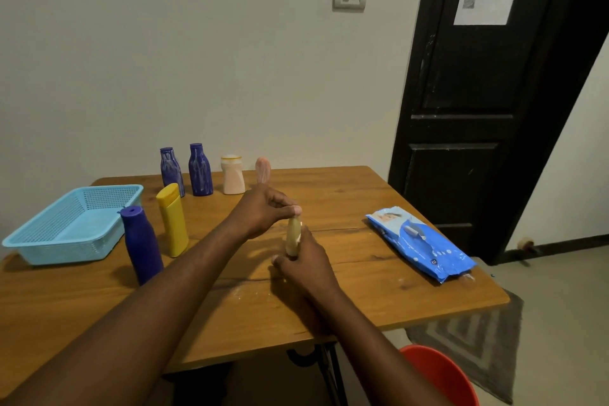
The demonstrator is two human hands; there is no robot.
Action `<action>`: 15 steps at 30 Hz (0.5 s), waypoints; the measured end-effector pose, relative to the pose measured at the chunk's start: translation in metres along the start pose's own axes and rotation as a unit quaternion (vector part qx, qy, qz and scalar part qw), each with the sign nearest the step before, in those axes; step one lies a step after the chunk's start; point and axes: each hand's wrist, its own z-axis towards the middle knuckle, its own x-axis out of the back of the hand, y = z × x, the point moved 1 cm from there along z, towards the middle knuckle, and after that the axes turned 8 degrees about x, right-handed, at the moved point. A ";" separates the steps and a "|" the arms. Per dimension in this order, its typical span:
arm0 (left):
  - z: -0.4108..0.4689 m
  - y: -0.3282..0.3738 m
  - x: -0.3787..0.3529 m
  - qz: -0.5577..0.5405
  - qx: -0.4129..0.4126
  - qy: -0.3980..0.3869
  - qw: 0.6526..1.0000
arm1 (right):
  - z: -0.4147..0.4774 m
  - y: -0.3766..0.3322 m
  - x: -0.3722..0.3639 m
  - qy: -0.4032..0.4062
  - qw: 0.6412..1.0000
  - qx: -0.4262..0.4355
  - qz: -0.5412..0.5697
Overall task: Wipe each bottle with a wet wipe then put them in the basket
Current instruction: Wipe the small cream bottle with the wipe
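Your left hand (263, 211) pinching the bottle (292, 234) top, right hand (308, 265) gripping it through the wipe (299, 238), you seem mid-wipe; next, the basket (66, 224).

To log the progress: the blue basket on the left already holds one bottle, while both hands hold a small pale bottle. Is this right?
Not quite: in the head view the blue basket holds no bottle yet. The left hand and right hand do hold the small pale bottle.

View: head-worn, wide-angle | Facing: forward and down over brown wooden table (395, 300) toward pale painted wall (197, 59) | Range: near, table fills lower half
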 end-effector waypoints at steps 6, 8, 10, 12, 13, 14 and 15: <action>0.000 0.000 0.000 -0.008 -0.008 -0.001 1.000 | -0.024 -0.016 -0.016 0.027 0.997 -0.023 0.065; 0.000 0.000 0.001 -0.008 -0.009 -0.004 1.000 | -0.023 -0.025 -0.018 0.037 0.996 -0.008 0.077; -0.001 0.001 0.002 0.001 -0.008 -0.007 1.000 | -0.013 -0.031 -0.017 0.048 0.996 0.010 0.071; -0.001 0.002 0.002 0.008 -0.008 -0.011 1.000 | 0.002 -0.032 -0.013 0.063 0.995 0.012 0.079; -0.001 0.003 0.003 0.009 -0.007 -0.013 1.000 | 0.008 -0.031 -0.010 0.063 0.994 0.003 0.089; -0.001 0.004 0.003 0.010 -0.006 -0.013 1.000 | 0.013 -0.030 -0.008 0.054 0.994 -0.011 0.092; -0.001 0.005 0.003 0.010 -0.004 -0.012 1.000 | 0.017 -0.027 -0.006 0.045 0.994 -0.023 0.094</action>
